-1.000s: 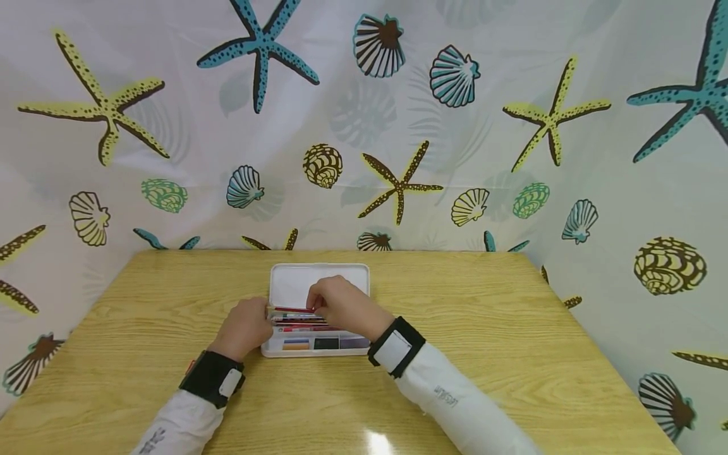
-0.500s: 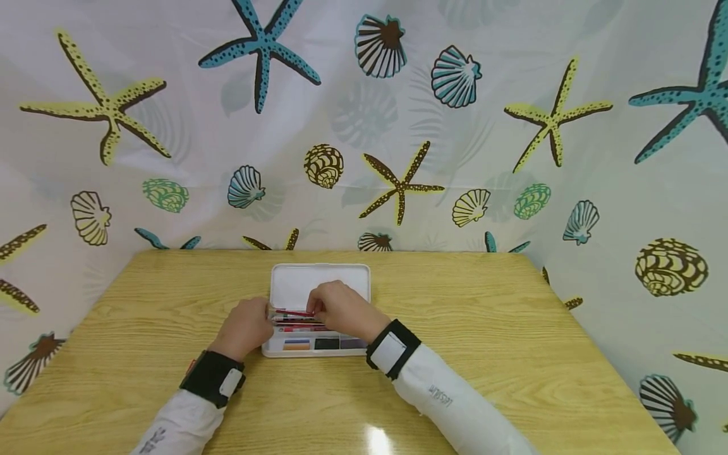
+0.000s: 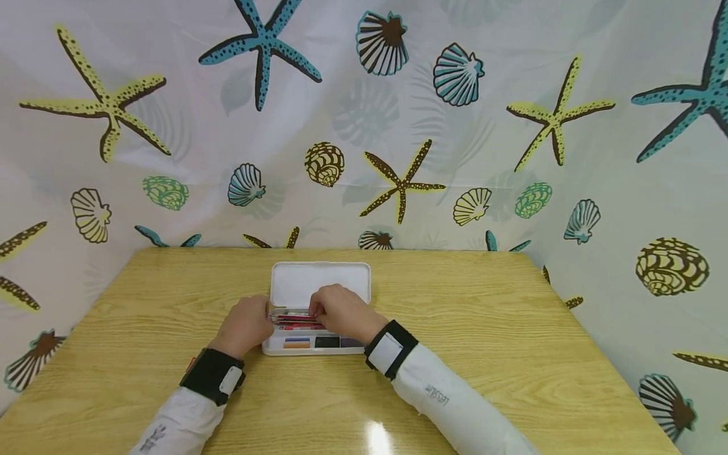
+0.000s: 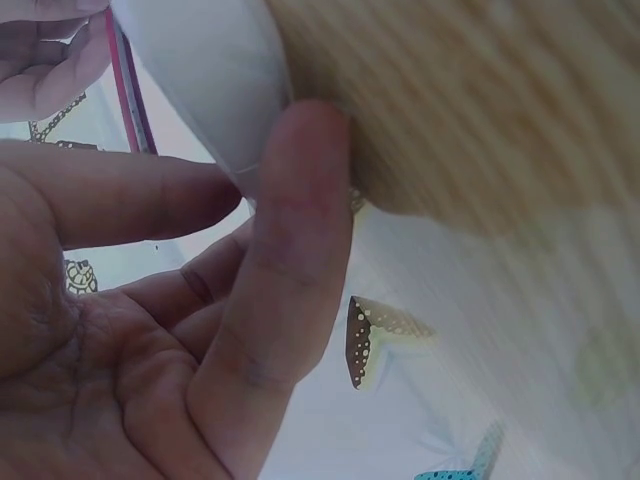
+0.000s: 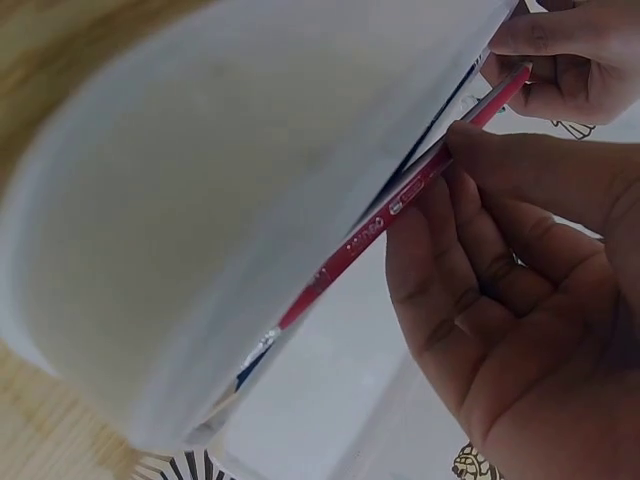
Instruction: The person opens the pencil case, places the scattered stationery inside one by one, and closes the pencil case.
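A white pencil case [image 3: 321, 278] lies on the table with its lid laid back. My left hand [image 3: 246, 323] holds the case's left end, one finger against the outer wall [image 4: 215, 70] and the thumb at its edge. Between thumb and fingers, my right hand [image 3: 348, 314] pinches a red pencil [image 5: 360, 240] with pale lettering, held lengthwise along the case's long compartment. A dark slim stick runs close beside it in the right wrist view. More red pens or pencils [image 3: 296, 327] lie in the compartment, their right ends hidden by my right hand.
The front row of the case holds an orange and blue block [image 3: 297, 342] and a black block [image 3: 327, 342]. Wood-grain table [image 3: 483, 328] surrounds the case. Behind the table hangs a white cloth [image 3: 318, 221] printed with starfish and shells.
My right hand has lowered slightly with the red pencil, which now lies nearer the other pencils in the compartment. My left hand has stayed at the case's left end.
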{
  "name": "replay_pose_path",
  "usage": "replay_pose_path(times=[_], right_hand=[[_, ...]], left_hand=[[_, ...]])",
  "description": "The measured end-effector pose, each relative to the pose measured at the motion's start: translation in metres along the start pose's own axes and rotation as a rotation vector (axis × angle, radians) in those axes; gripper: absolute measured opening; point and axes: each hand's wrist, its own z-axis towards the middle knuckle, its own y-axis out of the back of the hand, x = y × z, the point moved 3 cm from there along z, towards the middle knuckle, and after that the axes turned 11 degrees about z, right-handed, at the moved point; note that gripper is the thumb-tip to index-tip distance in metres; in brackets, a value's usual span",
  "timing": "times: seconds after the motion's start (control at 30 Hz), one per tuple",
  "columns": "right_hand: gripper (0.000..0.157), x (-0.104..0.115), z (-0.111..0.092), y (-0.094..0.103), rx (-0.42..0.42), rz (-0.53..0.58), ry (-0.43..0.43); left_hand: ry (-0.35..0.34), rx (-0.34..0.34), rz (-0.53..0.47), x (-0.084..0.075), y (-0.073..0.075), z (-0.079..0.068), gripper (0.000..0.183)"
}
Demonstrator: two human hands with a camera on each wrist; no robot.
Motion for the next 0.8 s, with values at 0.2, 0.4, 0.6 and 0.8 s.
replay_pose_path(times=[0.2, 0.4, 0.6, 0.8], right_hand=[[0.011, -0.0013, 0.0003, -0.0008, -0.004, -0.052, 0.0], [0.014, -0.001, -0.0018, -0.0012, -0.002, -0.082, -0.009], [0.015, -0.0005, -0.0038, -0.0026, -0.001, -0.092, -0.018], [0.014, -0.0005, -0.0053, -0.0046, 0.002, -0.092, -0.024]], left_hand=[[0.0, 0.003, 0.003, 0.0005, -0.0005, -0.0007, 0.002], [0.0, 0.012, 0.0, 0.0008, -0.0001, -0.0011, 0.003], [-0.002, 0.007, -0.004, 0.0, 0.0005, -0.0014, 0.004], [-0.003, 0.003, -0.012, -0.0008, 0.0007, -0.0022, 0.004]])
